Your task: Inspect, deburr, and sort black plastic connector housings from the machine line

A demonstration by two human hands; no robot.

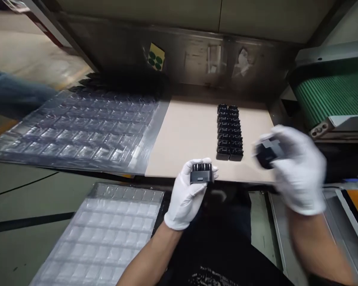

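Tray of clear plastic, multi-pocketed, lies at worker's left. Beige board adjoins it. Second clear tray sits lower, nearer worker. Green ribbed belt stands at far right. Black blocks form two close columns on board. Right hand, white-gloved, motion-blurred, grips dark part near board's right edge. Left hand, also gloved, clasps small black housing at board's near edge.
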